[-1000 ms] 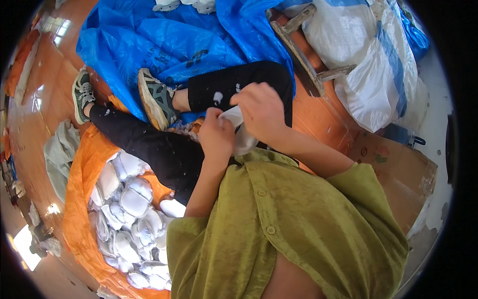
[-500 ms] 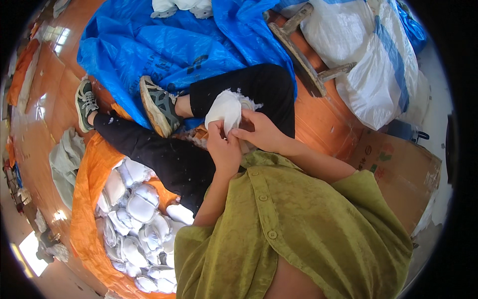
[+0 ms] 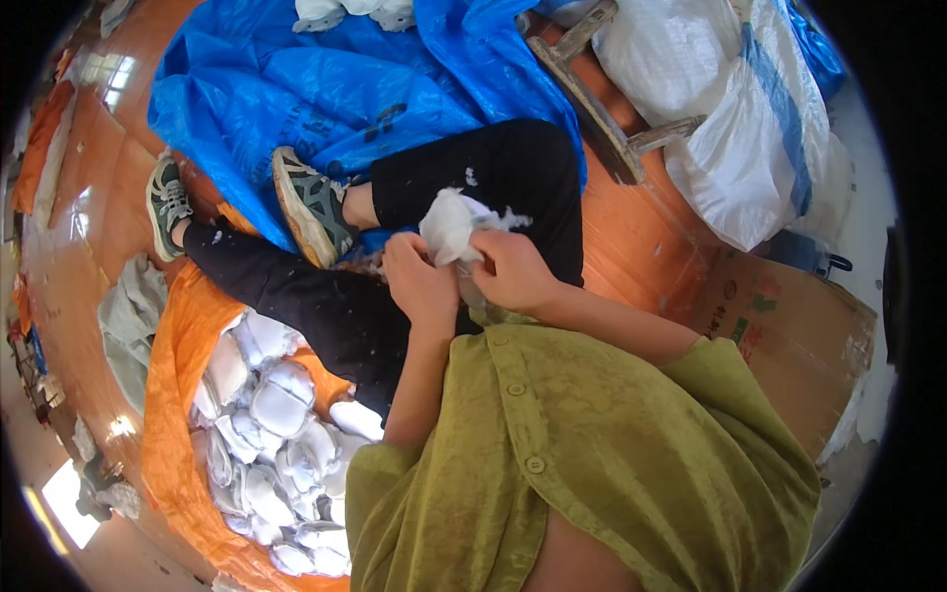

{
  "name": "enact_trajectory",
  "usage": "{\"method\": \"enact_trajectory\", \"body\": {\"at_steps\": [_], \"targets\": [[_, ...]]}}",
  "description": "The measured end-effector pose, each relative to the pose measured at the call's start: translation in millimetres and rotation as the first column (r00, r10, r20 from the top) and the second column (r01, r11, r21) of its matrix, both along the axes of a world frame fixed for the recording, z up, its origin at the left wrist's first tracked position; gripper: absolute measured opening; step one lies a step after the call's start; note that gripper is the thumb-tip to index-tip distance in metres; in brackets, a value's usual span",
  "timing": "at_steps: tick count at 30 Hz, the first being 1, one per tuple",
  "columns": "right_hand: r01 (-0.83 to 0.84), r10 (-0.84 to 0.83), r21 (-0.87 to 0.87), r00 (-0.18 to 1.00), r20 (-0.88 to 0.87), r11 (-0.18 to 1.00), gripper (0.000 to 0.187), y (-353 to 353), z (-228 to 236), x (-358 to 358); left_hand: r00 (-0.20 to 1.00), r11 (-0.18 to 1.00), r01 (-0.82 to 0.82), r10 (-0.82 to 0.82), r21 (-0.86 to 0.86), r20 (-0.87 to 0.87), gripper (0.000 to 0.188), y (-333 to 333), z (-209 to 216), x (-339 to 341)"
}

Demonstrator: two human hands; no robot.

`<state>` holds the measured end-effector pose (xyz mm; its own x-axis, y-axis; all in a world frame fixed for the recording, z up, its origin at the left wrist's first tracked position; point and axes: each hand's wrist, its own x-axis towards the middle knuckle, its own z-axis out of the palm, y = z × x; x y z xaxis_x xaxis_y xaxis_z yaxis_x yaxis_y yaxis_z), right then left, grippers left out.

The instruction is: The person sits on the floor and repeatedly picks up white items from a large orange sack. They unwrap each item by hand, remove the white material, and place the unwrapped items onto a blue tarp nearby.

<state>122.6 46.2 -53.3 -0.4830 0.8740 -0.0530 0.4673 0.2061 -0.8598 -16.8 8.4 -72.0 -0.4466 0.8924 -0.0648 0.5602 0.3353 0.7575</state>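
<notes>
Though smoother before, white fabric now bunched in the grasp of both hands.

White pc. = matt cloth w/ fuzzy edge, blue sheet = glossy plast., frame = rough wd.

Right hand: passage over orange floor strip between bent knee and carton; wooden stool, white sack bar the far side. Left hand: trouser leg bars low path to orange sack; room above it
</notes>
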Motion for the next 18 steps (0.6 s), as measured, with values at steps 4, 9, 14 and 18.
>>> {"method": "enact_trajectory", "body": {"at_steps": [4,9,14,18], "targets": [[-0.103,0.106,0.091,0.994,-0.025,0.99,0.01,-8.4,-1.7,-5.9,0.783,0.982,-0.038,-0.086,0.186,0.616,0.027,15.6,-45.1,-4.0],[0.016,-0.012,-0.068,0.999,0.052,0.998,0.015,-5.6,5.9,2.1,0.865,0.999,0.002,-0.024,0.045,0.502,0.024,14.8,-39.7,1.7],[0.166,-0.18,0.085,0.965,0.191,0.982,0.021,-1.7,3.7,1.9,0.985,0.989,0.047,-0.023,-0.142,0.169,0.028,10.3,-5.8,14.4],[0.296,-0.357,0.274,0.911,0.208,0.915,0.03,11.4,-10.0,6.4,0.991,0.98,0.13,-0.129,-0.148,0.022,0.027,-1.5,3.6,33.6]]}}
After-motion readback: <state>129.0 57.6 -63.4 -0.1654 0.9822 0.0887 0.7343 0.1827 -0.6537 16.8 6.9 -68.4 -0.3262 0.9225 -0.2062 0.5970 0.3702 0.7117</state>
